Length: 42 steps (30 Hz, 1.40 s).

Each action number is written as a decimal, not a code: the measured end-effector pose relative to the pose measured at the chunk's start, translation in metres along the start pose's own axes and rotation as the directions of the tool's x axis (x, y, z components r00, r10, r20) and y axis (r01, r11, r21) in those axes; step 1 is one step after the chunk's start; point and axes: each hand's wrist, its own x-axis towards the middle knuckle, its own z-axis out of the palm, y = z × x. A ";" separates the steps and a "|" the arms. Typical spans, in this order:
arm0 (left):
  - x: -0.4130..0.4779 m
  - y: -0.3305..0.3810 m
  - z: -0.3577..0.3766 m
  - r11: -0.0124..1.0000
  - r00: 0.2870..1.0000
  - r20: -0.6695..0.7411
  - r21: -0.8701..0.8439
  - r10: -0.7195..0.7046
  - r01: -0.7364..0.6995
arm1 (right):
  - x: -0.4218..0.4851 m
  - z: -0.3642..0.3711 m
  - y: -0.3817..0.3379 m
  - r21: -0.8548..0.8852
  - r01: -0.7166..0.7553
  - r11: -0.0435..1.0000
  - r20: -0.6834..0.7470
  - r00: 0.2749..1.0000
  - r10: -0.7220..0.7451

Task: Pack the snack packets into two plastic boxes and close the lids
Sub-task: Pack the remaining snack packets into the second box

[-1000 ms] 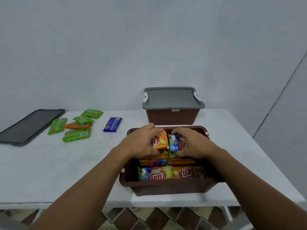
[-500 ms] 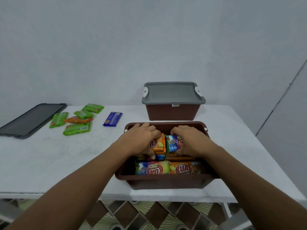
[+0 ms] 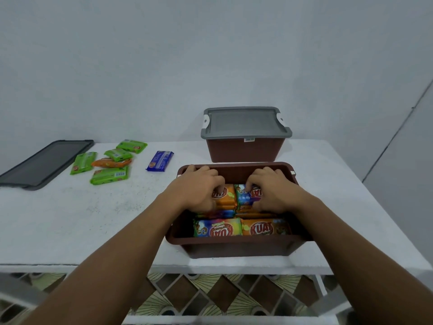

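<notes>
An open brown plastic box [image 3: 234, 248] stands at the table's front edge, filled with several snack packets. My left hand [image 3: 195, 190] grips an orange packet [image 3: 226, 198] at the back of the box. Beside it, my right hand [image 3: 273, 192] grips a blue and green packet [image 3: 243, 195]. Two more packets [image 3: 241, 227] lie along the box's front. Behind it stands a second brown box [image 3: 244, 150] with its grey lid [image 3: 243, 123] shut. A loose grey lid [image 3: 44, 163] lies at the far left.
Loose on the white table [image 3: 82, 219] left of the box lie several green packets [image 3: 109, 175], an orange one [image 3: 111, 163] and a blue one [image 3: 160, 161]. A grey wall rises behind. Patterned floor tiles [image 3: 206, 294] show below the table's front edge.
Both hands have pushed their packets slightly deeper into the back of the box. My view has tilted up a little, so the table sits lower in the picture.
</notes>
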 end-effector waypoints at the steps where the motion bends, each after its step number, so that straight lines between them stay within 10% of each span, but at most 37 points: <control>1: 0.000 0.001 -0.001 1.000 1.000 0.006 -0.002 0.001 -0.001 | 0.001 0.000 0.001 0.013 -0.007 1.000 -0.004 1.000 0.007; 33: -0.005 -0.008 -0.003 0.983 0.996 -0.033 -0.164 0.083 -0.087 | 0.004 -0.007 -0.012 0.121 -0.052 0.991 0.029 0.998 0.049; 42: -0.018 -0.055 -0.015 0.785 0.886 -0.464 -0.550 -0.004 -0.285 | 0.042 -0.031 -0.083 0.248 0.097 0.964 -0.379 0.925 0.004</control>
